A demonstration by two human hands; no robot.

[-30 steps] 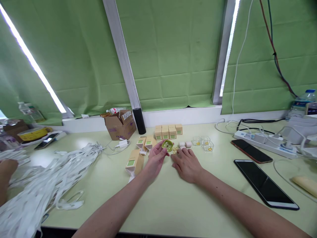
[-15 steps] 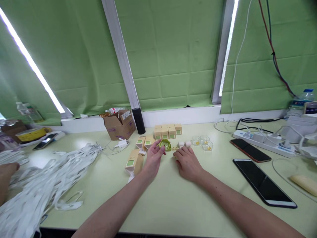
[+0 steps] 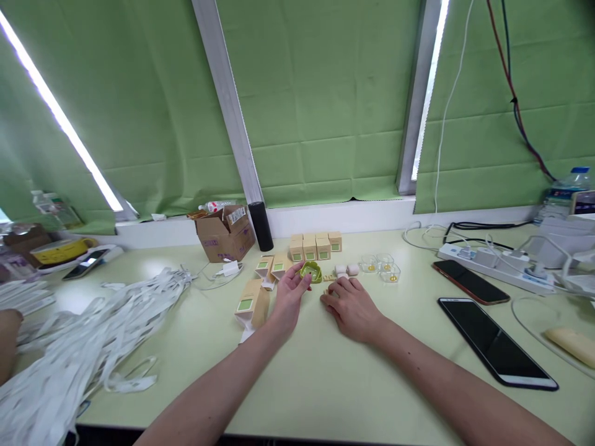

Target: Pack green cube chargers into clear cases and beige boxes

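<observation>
My left hand (image 3: 290,297) grips a small green tray with a scalloped rim (image 3: 310,271), tilted so its hollow side shows. My right hand (image 3: 351,308) rests low over the table with its fingers curled together; what lies under the fingertips is hidden. Just beyond it are tiny gold-coloured pieces (image 3: 329,278) and two small white cylinders (image 3: 352,269). To the right stand several small clear cups (image 3: 389,273) with yellow bits inside. Beside my left hand lies an opened kraft box (image 3: 253,302) with a green label, and two more opened boxes (image 3: 281,265) sit behind it.
Several closed kraft boxes (image 3: 310,248) stand in a row at the back. A heap of white straps (image 3: 106,334) covers the left, near another person's arm (image 3: 8,337). On the right lie two phones (image 3: 495,341) and a power strip (image 3: 493,263). A cardboard carton (image 3: 225,235) stands behind.
My right hand has drawn slightly left and toward me, its fingers more curled. My left hand keeps the green tray almost still. The other person's arm at the left edge has shifted left.
</observation>
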